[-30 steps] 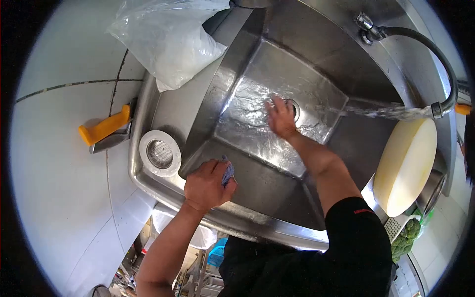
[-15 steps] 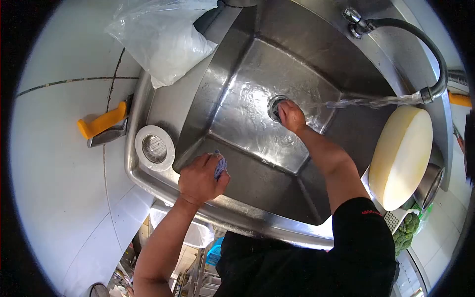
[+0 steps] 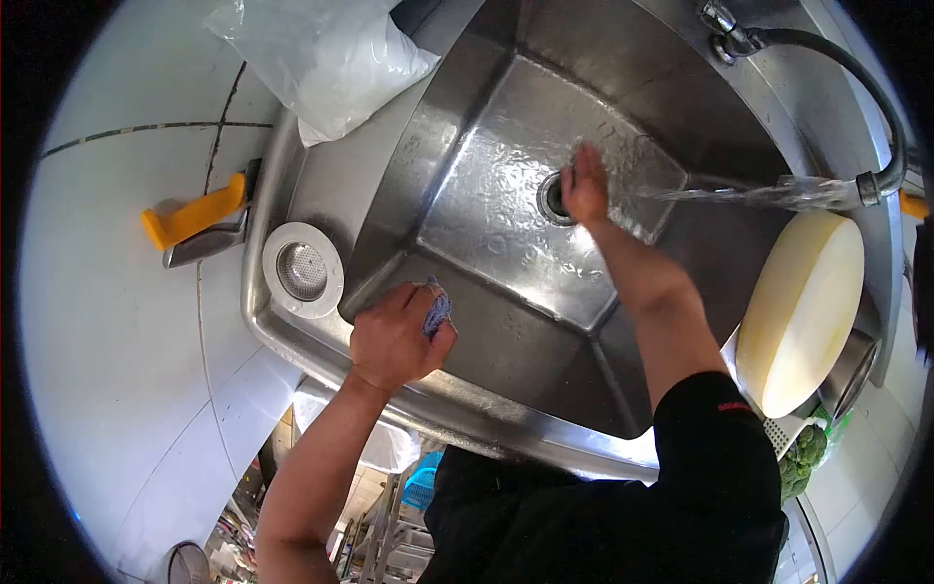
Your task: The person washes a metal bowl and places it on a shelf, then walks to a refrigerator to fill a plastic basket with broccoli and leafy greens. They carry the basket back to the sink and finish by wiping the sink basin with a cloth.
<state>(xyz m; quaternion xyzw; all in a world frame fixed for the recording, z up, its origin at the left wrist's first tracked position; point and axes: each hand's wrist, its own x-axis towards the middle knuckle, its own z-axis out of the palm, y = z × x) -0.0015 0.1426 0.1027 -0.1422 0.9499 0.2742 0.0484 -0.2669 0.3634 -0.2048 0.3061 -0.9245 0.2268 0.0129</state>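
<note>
My left hand (image 3: 397,334) is closed around a bluish scrubber or cloth (image 3: 437,313) at the near left edge of the steel sink (image 3: 486,321). My right hand (image 3: 585,187) is down in the basin with its fingers stretched out, just right of the round drain (image 3: 554,199), partly covering it. A thin layer of water ripples on the sink floor. From the tap (image 3: 874,187) on the right, a stream of water runs into the basin. A metal strainer basket (image 3: 303,270) rests on the left ledge.
A plastic bag of white contents (image 3: 341,73) lies on the upper left ledge. Left of the sink is a tool with a yellow handle (image 3: 197,216). A big pale yellow block (image 3: 803,311) stands at the right, near a metal bowl (image 3: 852,370) and green vegetables (image 3: 801,462).
My right hand has come out of the drain opening and moved away from me, its fingers now extended. The camera view has shifted slightly; my left hand keeps its hold.
</note>
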